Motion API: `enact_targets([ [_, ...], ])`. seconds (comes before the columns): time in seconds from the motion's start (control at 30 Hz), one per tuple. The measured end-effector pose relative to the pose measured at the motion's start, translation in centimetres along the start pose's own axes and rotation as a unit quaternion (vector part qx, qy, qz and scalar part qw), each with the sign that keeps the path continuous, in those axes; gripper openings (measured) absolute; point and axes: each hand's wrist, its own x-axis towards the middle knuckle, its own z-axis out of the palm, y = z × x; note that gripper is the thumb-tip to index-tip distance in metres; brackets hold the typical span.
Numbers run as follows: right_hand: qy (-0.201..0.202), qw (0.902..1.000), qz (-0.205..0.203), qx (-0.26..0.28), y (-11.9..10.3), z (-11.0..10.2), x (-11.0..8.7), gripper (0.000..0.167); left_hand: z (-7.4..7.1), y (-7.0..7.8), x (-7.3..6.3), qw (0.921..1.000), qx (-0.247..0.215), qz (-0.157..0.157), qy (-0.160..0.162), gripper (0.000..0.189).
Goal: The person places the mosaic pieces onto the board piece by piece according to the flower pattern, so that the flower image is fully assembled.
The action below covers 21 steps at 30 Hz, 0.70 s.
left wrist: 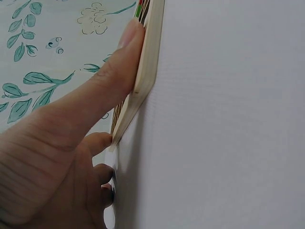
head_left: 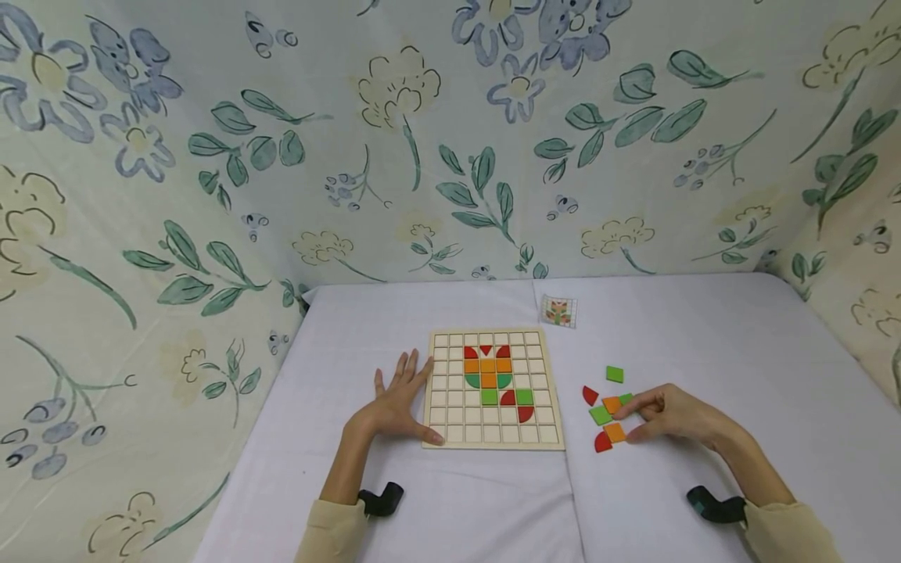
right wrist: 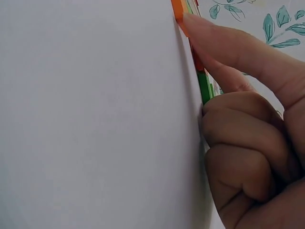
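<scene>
A wooden grid board [head_left: 448, 429] lies on the table, a tulip-like pattern of coloured tiles in its cells. My left hand [head_left: 398, 407] is spread along its left side, the thumb [left wrist: 112, 71] resting over the front corner. To the right, my right hand [head_left: 679, 414] reaches into a loose group of tiles. Its thumb [right wrist: 214, 38] touches the edge of an orange square tile [head_left: 615, 432]; the index finger reaches over beside another orange tile [head_left: 611, 405]. The remaining fingers are curled under. Around them lie green squares [head_left: 601, 415] and red quarter-round tiles [head_left: 603, 442].
A small printed pattern card [head_left: 559, 311] lies behind the board's back right corner. One green square [head_left: 615, 374] sits apart, behind the other loose tiles. White cloth [head_left: 507, 500] covers the table, with a fold running forward. Floral fabric [head_left: 450, 156] hangs behind and at the sides.
</scene>
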Motion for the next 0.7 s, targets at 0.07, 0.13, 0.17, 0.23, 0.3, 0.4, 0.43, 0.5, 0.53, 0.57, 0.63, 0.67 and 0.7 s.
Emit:
enact_targets([
  [0.07,-0.003,1.0000,0.000,-0.001,-0.04,-0.03,0.01,0.040,0.03,-0.02,0.00,1.0000,0.001,0.000,0.001,0.139],
  [0.13,-0.009,1.0000,-0.001,-0.002,-0.08,-0.06,0.03,0.041,0.05,-0.02,-0.02,1.0000,0.001,0.000,0.001,0.138],
  [0.17,-0.011,0.9999,0.000,-0.002,-0.11,-0.07,0.02,0.041,0.05,-0.01,-0.03,1.0000,0.001,0.000,0.001,0.138],
  [0.23,-0.015,0.9999,-0.004,0.000,-0.09,-0.07,0.02,0.041,0.03,0.01,-0.07,1.0000,0.000,0.001,0.001,0.138],
  [0.3,-0.015,0.9999,-0.006,0.002,-0.08,-0.04,-0.01,0.040,-0.01,0.06,-0.10,1.0000,-0.001,0.001,0.001,0.138],
  [0.4,-0.008,1.0000,-0.005,0.001,-0.04,0.04,0.03,0.038,-0.08,0.12,-0.14,1.0000,-0.003,0.001,0.001,0.139],
  [0.43,-0.005,1.0000,-0.001,-0.002,-0.06,0.06,0.06,0.037,-0.10,0.15,-0.15,1.0000,-0.003,0.001,0.001,0.139],
  [0.5,0.000,1.0000,0.004,-0.007,-0.10,0.11,0.17,0.037,-0.12,0.18,-0.15,1.0000,-0.003,0.000,0.001,0.138],
  [0.53,-0.001,1.0000,0.005,-0.008,-0.13,0.14,0.21,0.037,-0.13,0.19,-0.15,1.0000,-0.003,0.000,0.001,0.138],
  [0.57,-0.002,0.9999,0.006,-0.009,-0.17,0.17,0.25,0.038,-0.13,0.20,-0.15,1.0000,-0.003,-0.001,0.001,0.138],
  [0.63,-0.007,0.9999,0.003,-0.010,-0.29,0.23,0.30,0.039,-0.14,0.21,-0.15,1.0000,-0.003,-0.002,0.001,0.137],
  [0.67,-0.010,0.9999,0.000,-0.009,-0.34,0.26,0.31,0.039,-0.14,0.22,-0.15,1.0000,-0.004,-0.002,0.001,0.137],
  [0.7,-0.013,0.9999,-0.003,-0.009,-0.40,0.28,0.31,0.039,-0.13,0.22,-0.15,1.0000,-0.004,-0.002,0.002,0.137],
])
